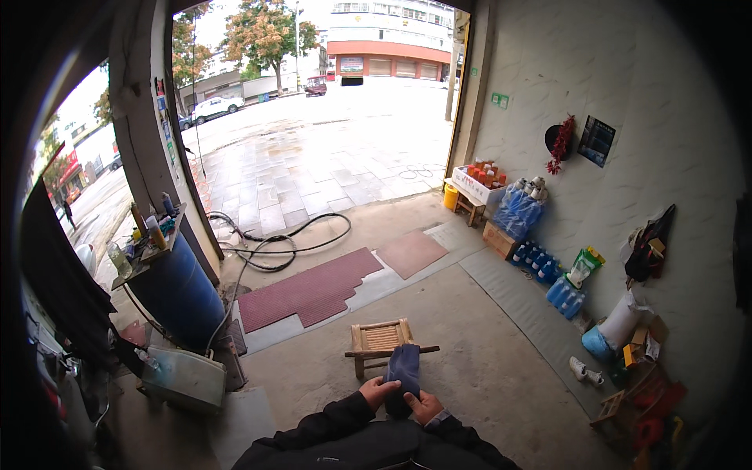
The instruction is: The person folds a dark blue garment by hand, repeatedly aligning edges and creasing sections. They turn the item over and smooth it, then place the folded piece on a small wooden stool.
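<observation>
A dark blue-grey cloth bundle [403, 366] is between my two hands; its exact kind does not show. My left hand [379, 392] grips its left edge, thumb on top. From the lower right, my right hand [424, 407] has its fingers closed on the bundle's near end. The bundle's far end overlaps the front edge of a low wooden stool [381, 337] with a slatted seat. I cannot tell whether the bundle rests on the stool. Black sleeves cover both my forearms.
Red mats [309, 290] lie ahead, with a black hose [274, 251] coiled beyond. A blue barrel [184, 290] and a grey box [184, 377] stand left. Blue bottle packs [536, 262], a white sack [624, 323] and white shoes [586, 371] line the right wall.
</observation>
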Available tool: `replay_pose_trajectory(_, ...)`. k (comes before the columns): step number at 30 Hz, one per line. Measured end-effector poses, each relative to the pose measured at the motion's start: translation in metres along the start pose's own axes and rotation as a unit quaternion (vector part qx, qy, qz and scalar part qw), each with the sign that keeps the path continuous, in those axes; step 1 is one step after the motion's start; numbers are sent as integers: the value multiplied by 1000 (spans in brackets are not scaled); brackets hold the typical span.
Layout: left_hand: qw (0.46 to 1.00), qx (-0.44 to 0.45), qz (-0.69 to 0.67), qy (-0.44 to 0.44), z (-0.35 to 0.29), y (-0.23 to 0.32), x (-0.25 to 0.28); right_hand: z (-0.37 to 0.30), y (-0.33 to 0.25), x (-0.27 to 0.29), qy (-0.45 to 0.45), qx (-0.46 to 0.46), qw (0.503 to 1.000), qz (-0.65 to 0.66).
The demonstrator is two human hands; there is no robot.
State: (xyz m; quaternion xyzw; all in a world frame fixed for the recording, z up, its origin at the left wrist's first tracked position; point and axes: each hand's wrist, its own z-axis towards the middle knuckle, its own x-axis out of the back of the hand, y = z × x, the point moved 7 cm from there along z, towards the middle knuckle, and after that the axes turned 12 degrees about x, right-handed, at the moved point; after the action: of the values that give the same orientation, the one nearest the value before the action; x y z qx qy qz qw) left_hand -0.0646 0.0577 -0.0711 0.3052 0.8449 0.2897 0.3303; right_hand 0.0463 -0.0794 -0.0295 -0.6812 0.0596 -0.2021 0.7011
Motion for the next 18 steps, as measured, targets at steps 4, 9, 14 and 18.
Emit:
replay_pose_trajectory(4,998,-27,-47,-17,0,6,-24,6,1,14,1,22,988,155)
replay_pose_trajectory(9,998,-31,48,2,16,-2,-34,3,12,37,8,8,978,209)
replay_pose_trajectory(14,997,13,53,-60,46,-33,-29,-6,41,61,16,-13,979,204)
replay_pose_trajectory(18,993,43,92,-58,57,-57,-32,-12,60,82,39,-22,976,212)
